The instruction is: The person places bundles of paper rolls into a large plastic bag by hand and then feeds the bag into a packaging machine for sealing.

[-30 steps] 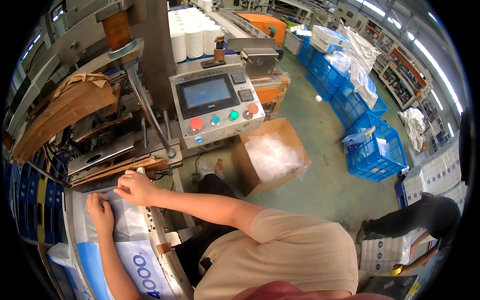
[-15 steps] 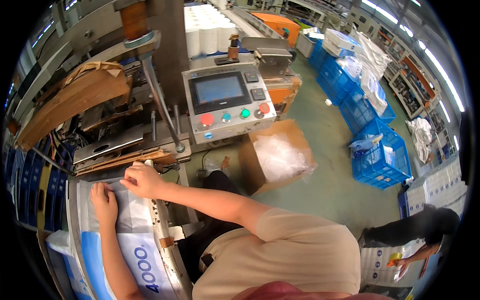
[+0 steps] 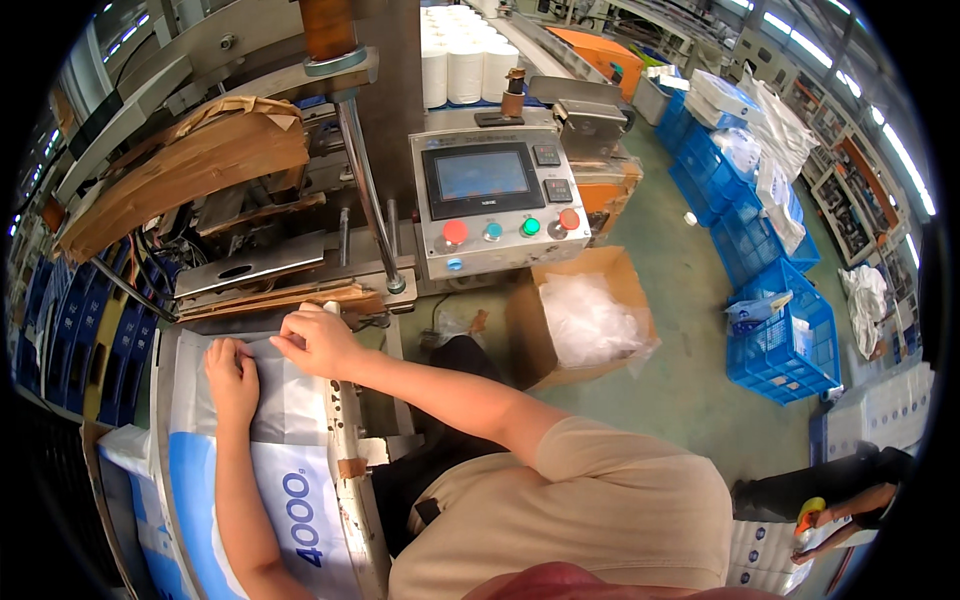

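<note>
We are noting the bag [image 3: 292, 462] running lengthwise from the press [image 3: 290, 254], beneath curled left hand [image 3: 232, 380] and right hand [image 3: 320, 342]; grasp indeterminable.

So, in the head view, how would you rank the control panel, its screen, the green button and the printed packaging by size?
Largest to smallest:
printed packaging, partly behind the left forearm
control panel
screen
green button

The left forearm [image 3: 245, 500] hides part of the bag [image 3: 300, 462] — whose near end the view's lower edge crops
</note>
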Action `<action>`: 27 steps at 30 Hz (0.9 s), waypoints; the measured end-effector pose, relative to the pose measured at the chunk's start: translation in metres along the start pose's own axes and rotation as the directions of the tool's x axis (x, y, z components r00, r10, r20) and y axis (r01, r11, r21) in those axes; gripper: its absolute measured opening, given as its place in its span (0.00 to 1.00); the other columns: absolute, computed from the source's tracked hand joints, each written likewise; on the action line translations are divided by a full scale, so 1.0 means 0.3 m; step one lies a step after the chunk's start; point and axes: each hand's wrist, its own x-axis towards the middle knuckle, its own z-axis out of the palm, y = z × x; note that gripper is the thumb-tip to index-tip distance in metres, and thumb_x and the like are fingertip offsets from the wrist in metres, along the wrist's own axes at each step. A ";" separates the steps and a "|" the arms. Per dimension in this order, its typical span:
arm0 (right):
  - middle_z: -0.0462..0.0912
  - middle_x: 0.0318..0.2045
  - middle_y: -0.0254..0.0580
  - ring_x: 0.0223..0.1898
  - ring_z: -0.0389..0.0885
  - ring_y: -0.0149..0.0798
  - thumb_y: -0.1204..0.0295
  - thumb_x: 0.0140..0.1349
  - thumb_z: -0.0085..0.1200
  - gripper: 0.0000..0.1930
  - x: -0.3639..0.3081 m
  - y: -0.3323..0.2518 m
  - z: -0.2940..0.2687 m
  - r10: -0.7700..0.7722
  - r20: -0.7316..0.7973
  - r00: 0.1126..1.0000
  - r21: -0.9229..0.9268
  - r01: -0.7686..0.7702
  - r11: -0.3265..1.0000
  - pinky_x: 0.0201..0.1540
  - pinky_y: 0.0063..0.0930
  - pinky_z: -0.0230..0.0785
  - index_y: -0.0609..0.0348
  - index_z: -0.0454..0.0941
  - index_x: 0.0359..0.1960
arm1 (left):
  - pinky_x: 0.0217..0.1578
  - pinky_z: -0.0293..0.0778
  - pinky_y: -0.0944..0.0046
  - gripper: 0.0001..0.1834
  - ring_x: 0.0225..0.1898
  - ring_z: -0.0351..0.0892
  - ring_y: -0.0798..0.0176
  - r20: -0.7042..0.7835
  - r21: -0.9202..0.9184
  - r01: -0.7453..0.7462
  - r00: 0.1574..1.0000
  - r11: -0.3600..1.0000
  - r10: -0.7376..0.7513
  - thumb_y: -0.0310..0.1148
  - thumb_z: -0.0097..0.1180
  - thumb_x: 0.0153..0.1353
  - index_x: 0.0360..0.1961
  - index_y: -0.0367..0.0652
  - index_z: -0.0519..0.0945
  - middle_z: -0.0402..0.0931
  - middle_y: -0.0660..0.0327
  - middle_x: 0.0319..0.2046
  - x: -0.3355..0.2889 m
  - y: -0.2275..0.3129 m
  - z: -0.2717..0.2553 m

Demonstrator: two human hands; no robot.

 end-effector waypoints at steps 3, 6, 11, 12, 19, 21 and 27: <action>0.75 0.20 0.38 0.28 0.74 0.43 0.66 0.57 0.61 0.12 -0.002 0.003 0.030 -0.009 0.023 1.000 0.029 0.009 1.000 0.30 0.35 0.67 0.58 0.74 0.22 | 0.41 0.63 0.52 0.04 0.35 0.67 0.48 -0.009 0.024 0.020 1.000 1.000 -0.019 0.21 0.49 0.49 0.28 0.41 0.72 0.70 0.55 0.29 -0.024 -0.018 -0.019; 0.76 0.21 0.39 0.25 0.75 0.41 0.66 0.57 0.63 0.10 0.002 -0.007 0.019 -0.014 0.008 1.000 -0.037 0.014 0.999 0.28 0.32 0.67 0.56 0.77 0.24 | 0.39 0.63 0.51 0.03 0.33 0.70 0.46 -0.068 0.001 -0.010 0.998 1.000 0.010 0.24 0.52 0.48 0.26 0.41 0.73 0.70 0.55 0.25 -0.008 -0.007 -0.006; 0.77 0.20 0.38 0.26 0.75 0.41 0.69 0.57 0.62 0.11 0.012 -0.024 0.000 -0.035 0.017 0.999 -0.053 0.035 0.998 0.29 0.34 0.67 0.58 0.75 0.22 | 0.57 0.60 0.38 0.04 0.43 0.71 0.48 -0.015 0.004 0.082 0.997 0.997 -0.082 0.26 0.51 0.51 0.29 0.45 0.74 0.71 0.57 0.33 -0.014 0.009 -0.006; 0.77 0.20 0.38 0.26 0.75 0.41 0.69 0.57 0.62 0.11 0.013 -0.022 0.006 -0.034 0.029 0.999 -0.040 0.035 0.999 0.29 0.33 0.66 0.58 0.75 0.22 | 0.59 0.57 0.36 0.04 0.44 0.71 0.48 -0.010 0.000 0.110 0.994 0.994 -0.110 0.26 0.51 0.51 0.30 0.45 0.74 0.71 0.58 0.33 -0.019 0.012 -0.014; 0.74 0.21 0.40 0.25 0.72 0.38 0.70 0.58 0.62 0.11 0.005 -0.017 0.013 -0.027 0.051 0.998 -0.029 0.028 0.999 0.30 0.30 0.63 0.61 0.75 0.23 | 0.60 0.55 0.30 0.05 0.44 0.72 0.52 0.017 -0.007 0.137 0.990 0.991 -0.137 0.28 0.51 0.50 0.30 0.46 0.74 0.71 0.61 0.32 -0.028 0.023 -0.032; 0.75 0.21 0.39 0.25 0.72 0.38 0.70 0.59 0.62 0.11 0.006 -0.016 0.013 -0.029 0.051 0.998 -0.036 0.031 0.999 0.30 0.30 0.63 0.61 0.75 0.23 | 0.60 0.55 0.30 0.05 0.44 0.72 0.53 0.030 -0.002 0.140 0.990 0.990 -0.140 0.28 0.51 0.50 0.31 0.46 0.74 0.71 0.61 0.32 -0.027 0.024 -0.035; 0.76 0.20 0.37 0.26 0.74 0.40 0.70 0.58 0.61 0.10 0.007 -0.021 0.017 -0.033 0.047 0.998 -0.053 0.035 0.998 0.30 0.32 0.66 0.58 0.75 0.23 | 0.61 0.54 0.30 0.05 0.44 0.73 0.54 0.008 -0.020 0.128 0.992 0.992 -0.128 0.29 0.52 0.53 0.32 0.46 0.74 0.72 0.62 0.33 -0.035 0.019 -0.034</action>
